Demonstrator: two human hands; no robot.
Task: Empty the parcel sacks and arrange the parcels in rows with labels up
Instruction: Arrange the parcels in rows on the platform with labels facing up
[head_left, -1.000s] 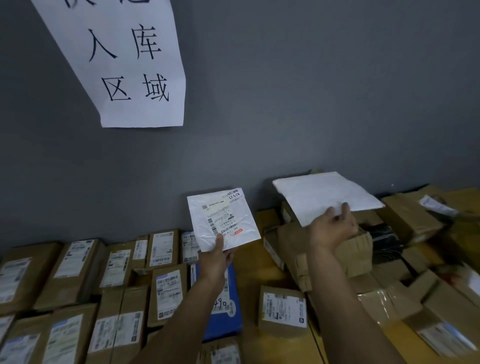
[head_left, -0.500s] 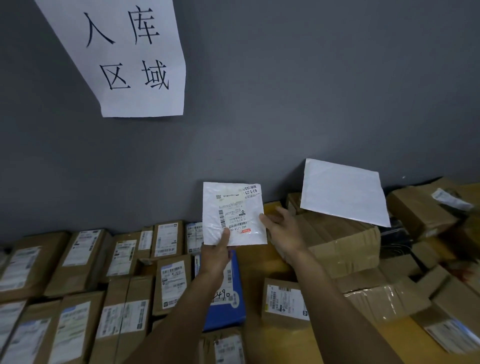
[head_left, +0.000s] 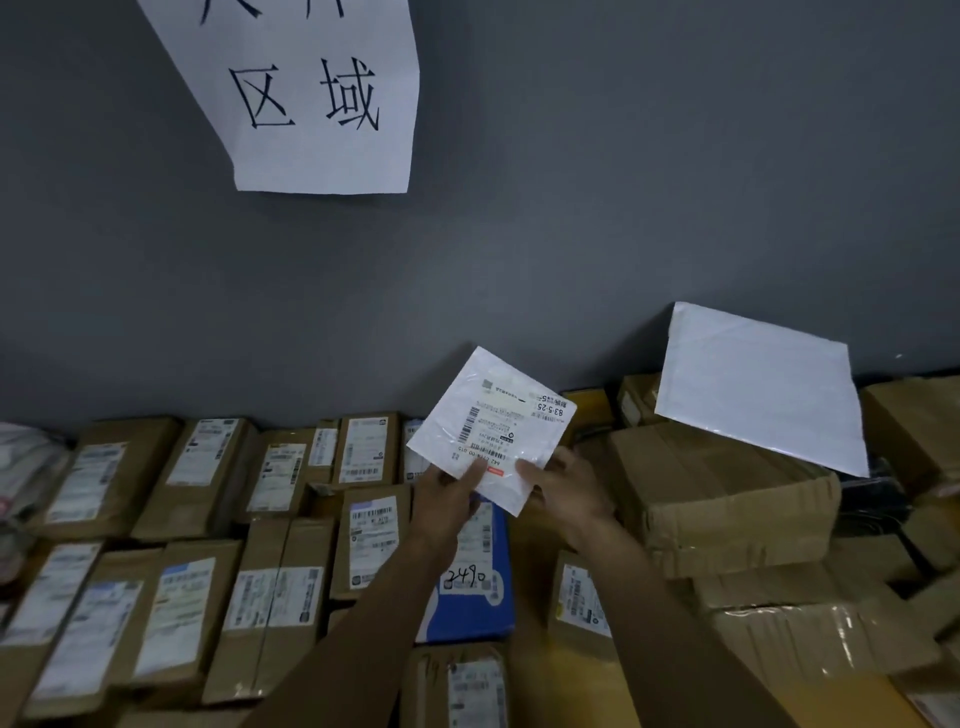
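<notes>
The left grip (head_left: 445, 493) and right grip (head_left: 566, 491) both pinch a small white mailer (head_left: 491, 423), label up, above rows of boxes (head_left: 208, 467).

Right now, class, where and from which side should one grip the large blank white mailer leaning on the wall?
Pinch the blank white mailer by its lower right corner, which seems to jut past the cardboard box beneath, coming from the front. It is thin and tilted back against the wall, so only near edges look free.
</notes>
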